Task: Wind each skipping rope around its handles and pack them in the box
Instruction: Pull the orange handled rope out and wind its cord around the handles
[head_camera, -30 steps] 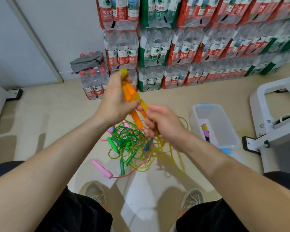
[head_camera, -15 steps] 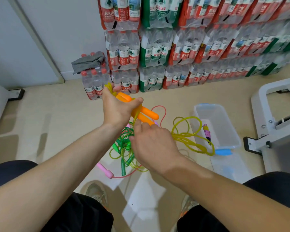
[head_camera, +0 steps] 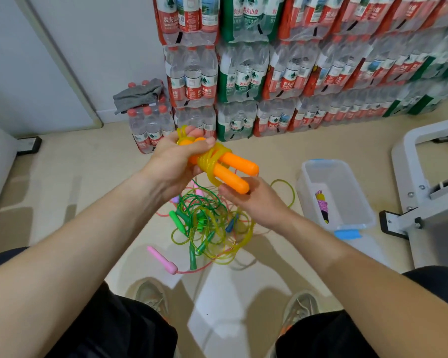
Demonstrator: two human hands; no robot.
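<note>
Thickening yellow rope (head_camera: 212, 161) round orange handles (head_camera: 239, 164)

Only legible print is on the shrink-wrapped water packs (head_camera: 347, 73) stacked along the wall, 12 to 2 o'clock.
- Top-row red labels (head_camera: 171, 20), 11 to 12 o'clock: white "农夫山泉". The Latin line under it is too small to read.
- Top-row green pack (head_camera: 246, 15), 12 o'clock: "农夫山泉" in white.
- Middle row, same brand text: middle red labels (head_camera: 204, 90), middle green pack (head_camera: 243, 85), middle red pack (head_camera: 290, 85).
- Bottom-row packs (head_camera: 272, 122) and the red-capped floor pack (head_camera: 150, 133) at 10 to 11 o'clock: labels look the same, print too small to read.
- Toward 2 o'clock: blurred, unreadable.
</note>
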